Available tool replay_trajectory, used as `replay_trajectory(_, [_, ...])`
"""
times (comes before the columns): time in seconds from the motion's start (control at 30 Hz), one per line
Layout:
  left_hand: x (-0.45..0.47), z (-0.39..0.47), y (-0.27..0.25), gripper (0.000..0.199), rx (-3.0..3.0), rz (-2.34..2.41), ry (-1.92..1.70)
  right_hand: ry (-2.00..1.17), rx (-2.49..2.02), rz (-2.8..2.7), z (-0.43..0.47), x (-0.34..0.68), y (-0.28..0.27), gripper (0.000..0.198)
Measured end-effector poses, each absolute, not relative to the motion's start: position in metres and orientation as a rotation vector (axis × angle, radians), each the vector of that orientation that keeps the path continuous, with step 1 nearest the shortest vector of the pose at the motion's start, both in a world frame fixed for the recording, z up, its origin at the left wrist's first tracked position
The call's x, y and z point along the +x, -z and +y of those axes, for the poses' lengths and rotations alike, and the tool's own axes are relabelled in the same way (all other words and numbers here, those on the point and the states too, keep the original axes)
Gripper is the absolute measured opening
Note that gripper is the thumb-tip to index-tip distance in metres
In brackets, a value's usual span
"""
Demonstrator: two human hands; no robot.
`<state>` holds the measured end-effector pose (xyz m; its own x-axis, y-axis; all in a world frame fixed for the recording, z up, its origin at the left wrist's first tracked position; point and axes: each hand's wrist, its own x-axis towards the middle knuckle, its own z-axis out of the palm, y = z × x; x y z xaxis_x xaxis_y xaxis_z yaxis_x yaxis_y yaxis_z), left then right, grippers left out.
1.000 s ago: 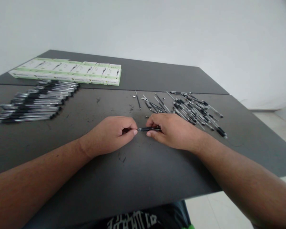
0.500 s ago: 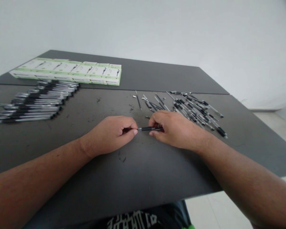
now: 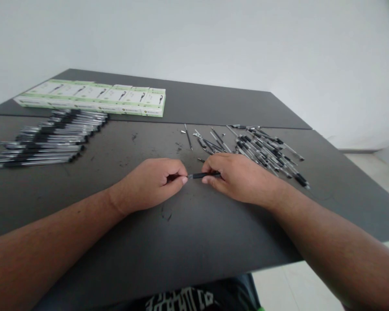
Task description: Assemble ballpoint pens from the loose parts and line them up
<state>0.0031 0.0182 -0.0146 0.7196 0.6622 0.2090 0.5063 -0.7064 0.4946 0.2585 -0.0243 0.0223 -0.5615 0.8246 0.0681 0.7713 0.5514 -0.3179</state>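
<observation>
Between my two hands a pen (image 3: 197, 176) with a black grip and a clear end lies level, just above the grey table (image 3: 194, 242). My left hand (image 3: 155, 181) pinches its left tip between thumb and forefinger. The fingers of my right hand (image 3: 236, 175) are closed on the dark right part, and the rest of the pen is hidden in that palm. Beyond my right hand lies a heap of clear pen barrels (image 3: 262, 149) with black grips. Loose refills and small pen parts (image 3: 214, 140) are scattered to the left of that heap.
On the left, several pens (image 3: 52, 138) lie side by side in a slanted row. Behind them stands a row of white and green boxes (image 3: 94, 97) with pens pictured on top. A seam crosses the table behind the pens. Small dark marks dot the surface.
My right fingers have shifted very slightly left along the pen's black grip. My left hand keeps its pinch on the tip. Otherwise the scene looks the same.
</observation>
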Motion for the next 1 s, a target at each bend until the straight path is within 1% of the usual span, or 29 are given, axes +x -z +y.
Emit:
replay_trajectory(0.13, [0.0028,0.0178,0.0142,0.017,2.523,0.898,-0.535,-0.38,-1.277,-2.637,-0.0245,0.2578,-0.0219,0.024])
replay_trajectory(0.27, [0.0033,0.0177,0.0128,0.018,2.523,0.897,-0.526,-0.418,-1.329,-2.531,-0.0242,0.2585,-0.0202,0.018])
replay_trajectory(0.37, [0.0034,0.0176,0.0125,0.018,2.517,0.906,-0.512,-0.393,-1.333,-2.567,-0.0239,0.2583,-0.02,0.014])
replay_trajectory(0.5, [0.0032,0.0172,0.0125,0.017,2.52,0.911,-0.512,-0.4,-1.277,-2.622,-0.0238,0.2578,-0.0201,0.025])
replay_trajectory(0.7, [0.003,0.0174,0.013,0.017,2.515,0.89,-0.525,-0.416,-1.362,-2.554,-0.0244,0.2574,-0.0214,0.015])
replay_trajectory(0.73, [0.0029,0.0175,0.0129,0.017,2.517,0.889,-0.525,-0.405,-1.36,-2.581,-0.0244,0.257,-0.0219,0.015])
replay_trajectory(0.83, [0.0027,0.0176,0.0125,0.017,2.523,0.893,-0.515,-0.395,-1.314,-2.639,-0.0243,0.2561,-0.0229,0.023])
replay_trajectory(1.0, [0.0033,0.0175,0.0123,0.018,2.519,0.898,-0.507,-0.423,-1.338,-2.554,-0.0246,0.2569,-0.022,0.017])
